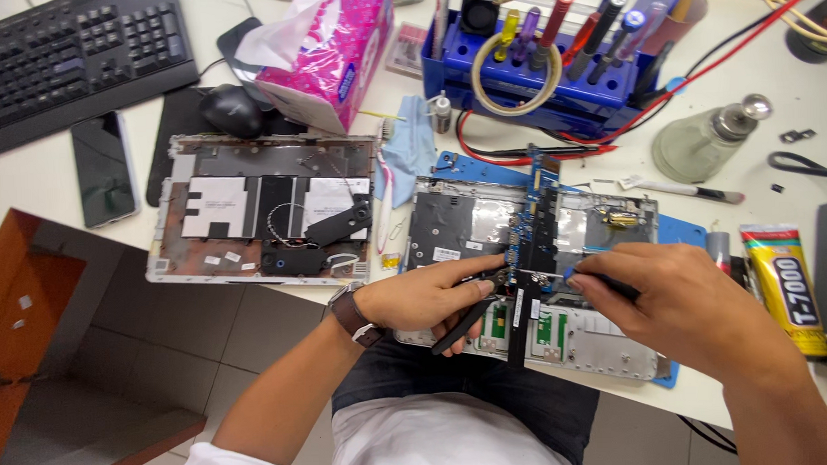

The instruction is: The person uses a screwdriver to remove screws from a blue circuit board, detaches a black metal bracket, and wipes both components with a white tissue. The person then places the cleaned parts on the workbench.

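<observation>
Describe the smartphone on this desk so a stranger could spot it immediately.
Start at the black computer keyboard in the far left corner of the white desk. Just below it lies a flat black smartphone, screen dark. Unlike the rounded black mouse to its right, it is a thin rectangle.

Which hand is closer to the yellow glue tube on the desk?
Right. The right hand is just beside the glue tube; the left hand sits farther off, across the opened laptop.

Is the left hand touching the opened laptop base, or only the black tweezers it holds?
Cannot tell. In the head view the left hand grips the black tweezers over the laptop base, hiding any contact underneath.
</observation>
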